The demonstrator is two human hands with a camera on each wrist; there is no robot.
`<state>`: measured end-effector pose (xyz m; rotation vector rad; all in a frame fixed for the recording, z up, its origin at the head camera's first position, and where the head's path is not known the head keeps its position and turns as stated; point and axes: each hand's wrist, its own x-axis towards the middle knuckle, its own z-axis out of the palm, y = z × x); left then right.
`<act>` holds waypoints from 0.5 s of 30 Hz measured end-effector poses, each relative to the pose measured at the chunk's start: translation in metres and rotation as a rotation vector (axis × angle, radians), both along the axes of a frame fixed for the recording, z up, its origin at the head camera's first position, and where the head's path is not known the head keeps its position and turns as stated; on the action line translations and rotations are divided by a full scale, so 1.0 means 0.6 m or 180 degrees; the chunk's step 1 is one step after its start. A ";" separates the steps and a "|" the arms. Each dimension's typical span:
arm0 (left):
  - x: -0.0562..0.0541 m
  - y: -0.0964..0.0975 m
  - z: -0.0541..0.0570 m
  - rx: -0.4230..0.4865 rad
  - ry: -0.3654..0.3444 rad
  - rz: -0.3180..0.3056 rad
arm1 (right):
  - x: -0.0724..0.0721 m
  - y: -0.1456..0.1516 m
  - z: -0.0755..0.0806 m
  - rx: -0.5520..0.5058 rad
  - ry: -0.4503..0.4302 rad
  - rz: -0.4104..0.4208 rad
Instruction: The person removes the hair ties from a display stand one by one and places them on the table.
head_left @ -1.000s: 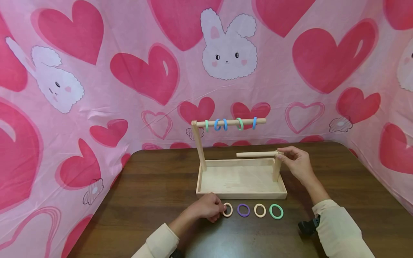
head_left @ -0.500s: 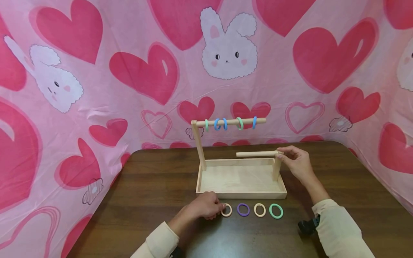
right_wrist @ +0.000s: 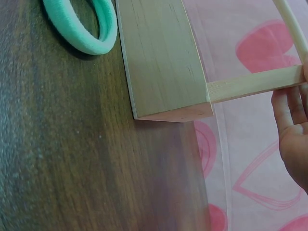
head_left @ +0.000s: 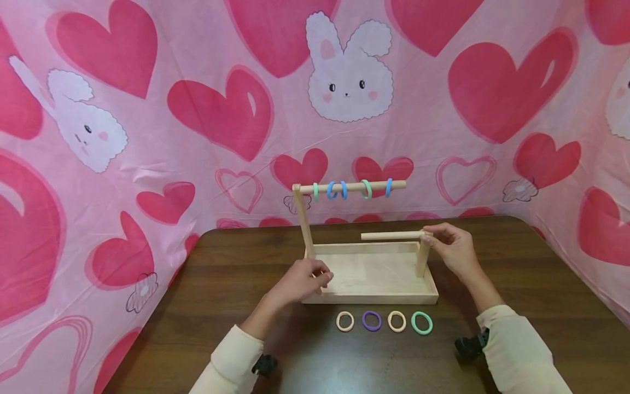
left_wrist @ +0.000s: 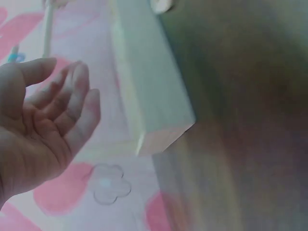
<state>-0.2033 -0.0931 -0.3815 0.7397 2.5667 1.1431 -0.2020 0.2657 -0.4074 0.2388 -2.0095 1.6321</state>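
A wooden stand has a tray base, a tall left post with an upper bar, and a short right post with a lower bar. My right hand pinches the top of the short post. Over the tray's front left corner hovers my left hand, holding nothing; its fingers are loosely bent in the left wrist view. In front of the tray lie hair ties in a row: a peach one, a purple one, a cream one and a green one.
Several green and blue hair ties hang on the upper bar. The dark wooden table ends at a pink curtain with hearts and rabbits. Each wrist carries a black camera.
My left hand has let go of the peach hair tie, which shifted slightly left, and has risen to the tray's left end. My right hand stays on the short post.
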 end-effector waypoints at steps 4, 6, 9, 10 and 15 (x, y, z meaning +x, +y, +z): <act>-0.020 -0.007 0.024 0.0456 0.0234 0.0319 | -0.001 0.001 -0.001 -0.0006 -0.0027 0.0000; -0.029 -0.010 0.034 0.0672 0.0391 0.0530 | -0.001 0.002 -0.001 -0.0011 -0.0037 0.0006; -0.043 -0.013 0.048 0.1026 0.0734 0.0821 | -0.001 0.002 -0.002 -0.0013 -0.0028 0.0008; -0.048 -0.014 0.053 0.1159 0.0875 0.0894 | -0.002 0.002 -0.002 -0.0010 -0.0022 0.0007; -0.074 -0.014 0.079 0.1672 0.1510 0.1283 | -0.002 0.002 -0.002 0.0018 -0.0022 -0.0011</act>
